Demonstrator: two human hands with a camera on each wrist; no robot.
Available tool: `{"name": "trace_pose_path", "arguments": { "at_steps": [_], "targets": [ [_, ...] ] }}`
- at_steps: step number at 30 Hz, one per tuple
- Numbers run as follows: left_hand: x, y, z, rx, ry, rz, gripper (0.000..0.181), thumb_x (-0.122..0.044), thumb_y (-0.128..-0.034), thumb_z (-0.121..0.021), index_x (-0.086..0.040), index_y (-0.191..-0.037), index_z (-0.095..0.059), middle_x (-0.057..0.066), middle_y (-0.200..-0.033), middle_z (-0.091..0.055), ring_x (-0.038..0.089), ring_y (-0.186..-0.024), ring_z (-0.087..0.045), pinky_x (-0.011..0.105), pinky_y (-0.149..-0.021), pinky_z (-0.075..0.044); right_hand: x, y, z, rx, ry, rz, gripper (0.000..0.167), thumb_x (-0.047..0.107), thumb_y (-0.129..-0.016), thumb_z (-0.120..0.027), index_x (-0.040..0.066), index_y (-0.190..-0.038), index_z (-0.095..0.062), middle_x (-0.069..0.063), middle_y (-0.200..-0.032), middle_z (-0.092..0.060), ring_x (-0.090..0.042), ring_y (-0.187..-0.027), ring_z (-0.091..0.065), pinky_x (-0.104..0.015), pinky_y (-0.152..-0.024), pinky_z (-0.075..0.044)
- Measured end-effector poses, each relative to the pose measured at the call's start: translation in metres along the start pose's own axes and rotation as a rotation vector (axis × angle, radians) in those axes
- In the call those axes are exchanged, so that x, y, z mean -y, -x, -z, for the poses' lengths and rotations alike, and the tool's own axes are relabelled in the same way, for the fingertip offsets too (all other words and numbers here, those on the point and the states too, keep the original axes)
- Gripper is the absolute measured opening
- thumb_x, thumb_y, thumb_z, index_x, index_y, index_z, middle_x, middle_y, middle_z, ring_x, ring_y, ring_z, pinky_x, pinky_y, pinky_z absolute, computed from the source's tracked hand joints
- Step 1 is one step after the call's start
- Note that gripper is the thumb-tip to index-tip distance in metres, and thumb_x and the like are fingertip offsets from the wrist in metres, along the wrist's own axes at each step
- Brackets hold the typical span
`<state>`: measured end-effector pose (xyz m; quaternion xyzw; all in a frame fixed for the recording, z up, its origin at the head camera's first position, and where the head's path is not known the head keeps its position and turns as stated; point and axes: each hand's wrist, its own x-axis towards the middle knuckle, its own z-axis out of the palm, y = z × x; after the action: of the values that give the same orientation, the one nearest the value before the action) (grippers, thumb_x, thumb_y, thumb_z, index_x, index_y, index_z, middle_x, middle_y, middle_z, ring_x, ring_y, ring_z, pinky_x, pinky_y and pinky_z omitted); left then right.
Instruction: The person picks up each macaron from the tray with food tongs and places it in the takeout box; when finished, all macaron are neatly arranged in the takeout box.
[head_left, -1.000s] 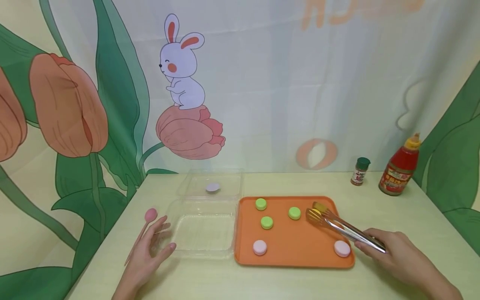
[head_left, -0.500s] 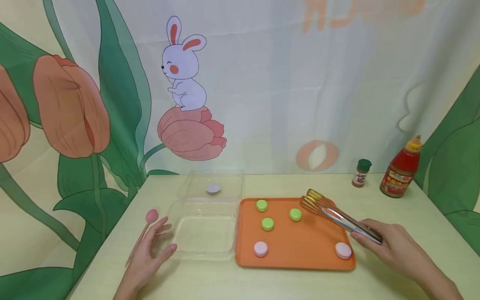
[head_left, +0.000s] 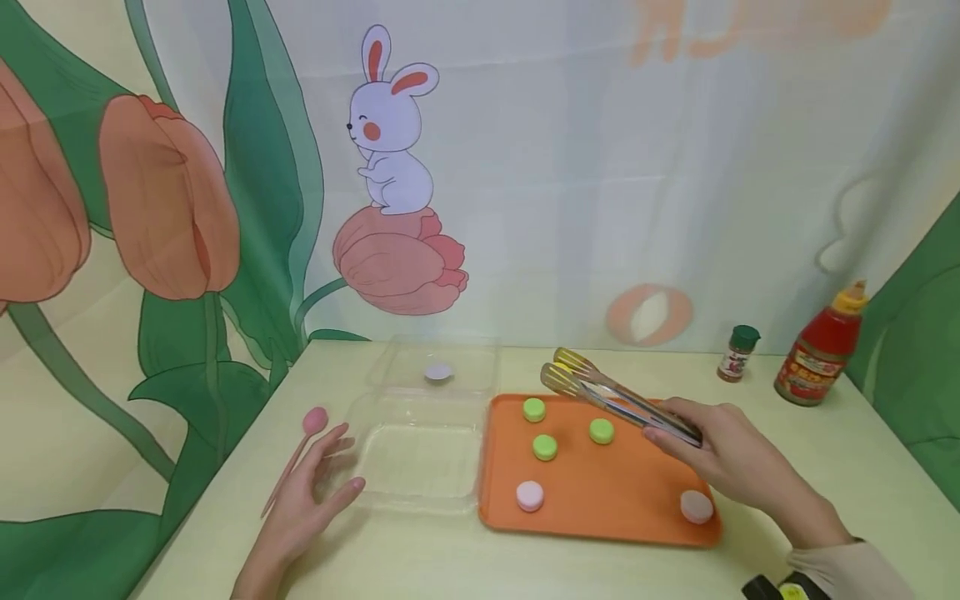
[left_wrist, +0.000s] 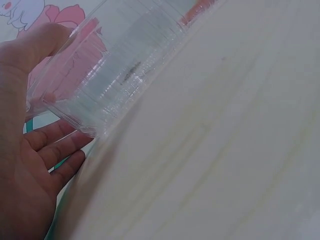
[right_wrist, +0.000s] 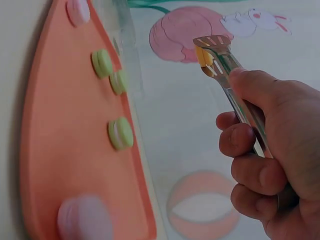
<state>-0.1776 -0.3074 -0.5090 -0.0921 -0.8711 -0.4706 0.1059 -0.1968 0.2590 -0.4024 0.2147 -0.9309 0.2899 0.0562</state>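
Note:
My right hand (head_left: 731,454) grips metal tongs (head_left: 626,407) above the back of the orange tray (head_left: 600,500). In the right wrist view, a yellow macaron (right_wrist: 204,56) is pinched between the tong tips, raised off the tray. Three green macarons, one of them (head_left: 602,431) nearest the tongs, and two pink ones (head_left: 529,496) (head_left: 696,507) lie on the tray. At the left edge of the clear plastic container (head_left: 420,502), my left hand (head_left: 300,504) rests with fingers spread and relaxed; whether it touches the wall I cannot tell.
A pink spoon (head_left: 315,420) lies left of my left hand. The container's clear lid part (head_left: 480,358) lies behind it, with a small pale disc (head_left: 438,372). At the back right stand a green-capped shaker (head_left: 738,353) and a red sauce bottle (head_left: 823,345). A printed cloth (head_left: 540,208) hangs behind.
My right hand has carried the tongs and the yellow macaron up off the tray's back right and leftward. My left hand keeps its place by the container. The head view has shifted slightly.

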Motion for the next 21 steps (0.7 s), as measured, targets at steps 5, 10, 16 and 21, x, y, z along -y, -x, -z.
{"name": "trace_pose_path", "arguments": {
  "at_steps": [5,10,16,21],
  "targets": [
    [-0.002,-0.002,0.0,0.002,-0.003,0.009,0.077,-0.025,-0.1025,-0.084,-0.021,-0.169,-0.045,0.011,-0.156,-0.064,0.034,-0.14,-0.067,0.017,-0.112,-0.043,0.024,-0.028,-0.008,0.014,-0.044,0.059,0.021,0.04,-0.11,-0.073,0.021,-0.117,-0.075,0.012,-0.075,-0.061,-0.005,-0.059,-0.048,-0.026,-0.055,-0.039],
    [0.001,-0.002,0.0,0.007,0.014,0.0,0.078,-0.027,-0.1027,-0.084,-0.017,-0.169,-0.044,0.012,-0.158,-0.063,0.034,-0.141,-0.066,0.018,-0.112,-0.044,0.045,-0.054,-0.022,0.043,-0.106,0.138,0.018,0.039,-0.111,-0.071,0.021,-0.112,-0.074,0.013,-0.075,-0.062,-0.005,-0.058,-0.051,-0.026,-0.053,-0.041],
    [0.002,-0.004,0.0,0.0,0.025,-0.008,0.078,-0.026,-0.1031,-0.083,-0.017,-0.169,-0.043,0.013,-0.159,-0.062,0.035,-0.142,-0.065,0.012,-0.111,-0.04,0.07,-0.084,-0.039,0.104,-0.17,0.194,0.018,0.039,-0.111,-0.072,0.021,-0.112,-0.073,0.012,-0.069,-0.053,-0.005,-0.054,-0.047,-0.025,-0.053,-0.039],
    [0.002,-0.002,0.0,-0.002,0.031,-0.001,0.077,-0.026,-0.103,-0.083,-0.021,-0.169,-0.044,0.013,-0.158,-0.062,0.035,-0.142,-0.065,0.017,-0.113,-0.043,0.087,-0.101,-0.057,0.149,-0.172,0.219,0.017,0.039,-0.11,-0.072,0.022,-0.112,-0.072,0.012,-0.074,-0.058,-0.004,-0.058,-0.047,-0.025,-0.057,-0.04]
  ]
}}
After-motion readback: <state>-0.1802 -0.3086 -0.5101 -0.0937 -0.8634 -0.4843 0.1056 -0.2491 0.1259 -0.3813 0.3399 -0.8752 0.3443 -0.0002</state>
